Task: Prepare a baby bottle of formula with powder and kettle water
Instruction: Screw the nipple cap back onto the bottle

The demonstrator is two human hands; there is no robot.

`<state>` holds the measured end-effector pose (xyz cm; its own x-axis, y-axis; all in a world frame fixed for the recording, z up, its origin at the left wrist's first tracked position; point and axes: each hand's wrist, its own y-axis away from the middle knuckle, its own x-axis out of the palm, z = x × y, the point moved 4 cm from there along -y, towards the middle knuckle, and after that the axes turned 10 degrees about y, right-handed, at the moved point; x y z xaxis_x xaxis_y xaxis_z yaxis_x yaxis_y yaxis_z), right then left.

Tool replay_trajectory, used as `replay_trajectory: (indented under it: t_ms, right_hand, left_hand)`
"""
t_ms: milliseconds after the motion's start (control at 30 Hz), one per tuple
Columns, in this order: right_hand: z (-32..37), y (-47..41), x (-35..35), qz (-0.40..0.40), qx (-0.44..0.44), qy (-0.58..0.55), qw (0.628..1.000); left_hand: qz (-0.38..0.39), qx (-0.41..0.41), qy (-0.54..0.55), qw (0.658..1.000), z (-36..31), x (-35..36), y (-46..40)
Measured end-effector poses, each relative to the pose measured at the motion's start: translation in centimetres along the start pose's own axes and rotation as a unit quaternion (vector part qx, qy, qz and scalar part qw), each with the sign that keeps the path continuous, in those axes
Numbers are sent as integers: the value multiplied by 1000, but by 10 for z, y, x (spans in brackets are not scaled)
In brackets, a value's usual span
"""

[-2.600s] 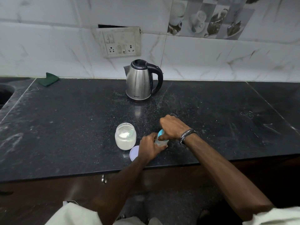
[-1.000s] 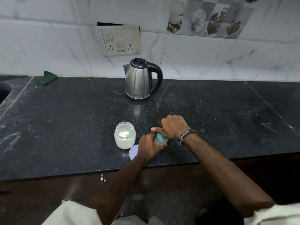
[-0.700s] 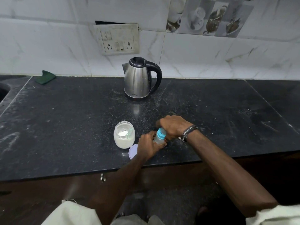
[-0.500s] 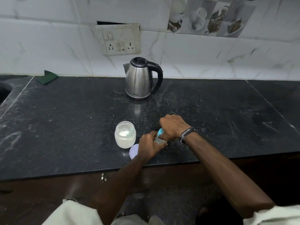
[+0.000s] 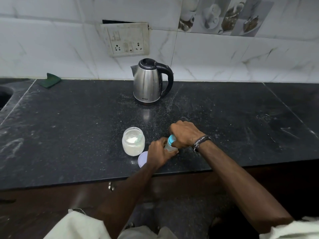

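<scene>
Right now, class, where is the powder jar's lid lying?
In the head view, the pale lid lies flat near the counter's front edge, just in front of the open powder jar, partly hidden by the left hand.

Person, head view. Both forearms bare to above the elbow. Right wrist: dark braided band [image 5: 201, 141] with pale flecks (material cannot be told). Short pale cream sleeve [image 5: 291, 229] at the right upper arm, frame corner. Cream cloth of the same garment [image 5: 76, 226] at lower left, creased.

Both hands hide most of the bottle [image 5: 170, 145]. The left hand [image 5: 159, 155] covers part of the lid [image 5: 142, 159]. The sink [image 5: 4, 97] is cut off at left.
</scene>
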<state>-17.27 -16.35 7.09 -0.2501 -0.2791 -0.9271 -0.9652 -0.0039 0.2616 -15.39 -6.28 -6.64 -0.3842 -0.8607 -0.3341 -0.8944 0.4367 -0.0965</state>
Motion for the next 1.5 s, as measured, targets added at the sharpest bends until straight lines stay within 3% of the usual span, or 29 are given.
replay_trajectory:
  t_ms: [300,500,633,1033,1133,1300,1500]
  right_hand:
    - [1,-9,2,-21,65,-9,998]
    - [2,-10,-2,37,-10,27,999]
    - [-7,-5,5,0,-29,7,1000]
    - [1,1,21,-73,160,-131,976]
    - [0,-2,20,-46,131,-79,987]
    - [-2,1,15,1,3,-14,1000]
    - [-9,0,17,-33,20,-56,998]
  left_hand:
    - [3,8,-5,1000,1,1,-1]
    - [-1,1,-12,1000,-3,-1,0]
    - [-10,3,-10,1000,0,0,0]
    - [-15,6,-21,1000,-2,1,-1]
    - [-5,-1,-17,1000,-3,0,-1]
    - [-10,-3,-27,1000,-5,-2,0]
    - [-12,-1,-38,999,-7,-2,1]
